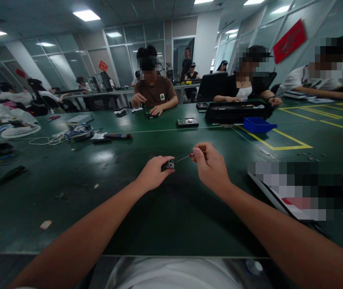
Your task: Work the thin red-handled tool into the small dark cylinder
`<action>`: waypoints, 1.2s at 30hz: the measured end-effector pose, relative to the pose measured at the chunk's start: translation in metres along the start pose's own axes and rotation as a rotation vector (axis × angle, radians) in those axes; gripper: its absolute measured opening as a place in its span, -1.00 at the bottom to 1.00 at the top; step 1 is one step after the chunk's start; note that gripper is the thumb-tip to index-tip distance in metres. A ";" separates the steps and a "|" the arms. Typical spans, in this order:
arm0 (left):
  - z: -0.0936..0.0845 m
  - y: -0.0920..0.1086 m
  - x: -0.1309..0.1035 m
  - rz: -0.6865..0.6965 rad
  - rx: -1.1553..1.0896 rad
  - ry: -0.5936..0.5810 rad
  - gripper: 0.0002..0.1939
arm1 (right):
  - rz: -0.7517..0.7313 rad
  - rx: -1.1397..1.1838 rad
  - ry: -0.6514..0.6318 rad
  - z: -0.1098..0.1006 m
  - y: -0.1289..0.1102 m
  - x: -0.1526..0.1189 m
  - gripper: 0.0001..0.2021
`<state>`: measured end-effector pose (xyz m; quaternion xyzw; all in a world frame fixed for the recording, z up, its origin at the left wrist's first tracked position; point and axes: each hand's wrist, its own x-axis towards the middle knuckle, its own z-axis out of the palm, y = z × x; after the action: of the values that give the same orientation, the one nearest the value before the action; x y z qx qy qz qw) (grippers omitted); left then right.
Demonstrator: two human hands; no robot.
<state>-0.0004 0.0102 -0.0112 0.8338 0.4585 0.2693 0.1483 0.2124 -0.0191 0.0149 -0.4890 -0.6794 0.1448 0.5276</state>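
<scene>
My left hand (154, 172) is closed around a dark cylindrical part (168, 164), whose round, light-rimmed end faces right. What this part is I cannot make out. In my right hand (210, 166) is a screwdriver (191, 155) with a red collar and a thin metal shaft. Its handle is mostly hidden by my fingers. The shaft points left, and its tip is close to the round end of the cylinder; whether they touch I cannot tell. Both hands are above the green tabletop (171, 224).
Across the table a person in a brown shirt (153, 92) works on a small device. An opened device (187, 122), a blue bin (257, 125) and a long black housing (234, 112) lie ahead. Cables (78, 132) are at left; a laptop-like slab (268, 192) sits at right.
</scene>
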 end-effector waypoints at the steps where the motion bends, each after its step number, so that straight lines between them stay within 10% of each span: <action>1: 0.000 0.000 0.000 -0.001 -0.001 -0.002 -0.55 | 0.001 -0.012 -0.005 0.000 0.000 0.000 -0.84; 36: 0.000 0.002 0.002 -0.133 -0.137 0.068 -0.68 | 0.020 -0.070 0.013 -0.001 0.002 0.004 -0.81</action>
<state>0.0017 0.0112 -0.0096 0.7797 0.4982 0.3177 0.2072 0.2146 -0.0152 0.0156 -0.5148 -0.6759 0.1230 0.5129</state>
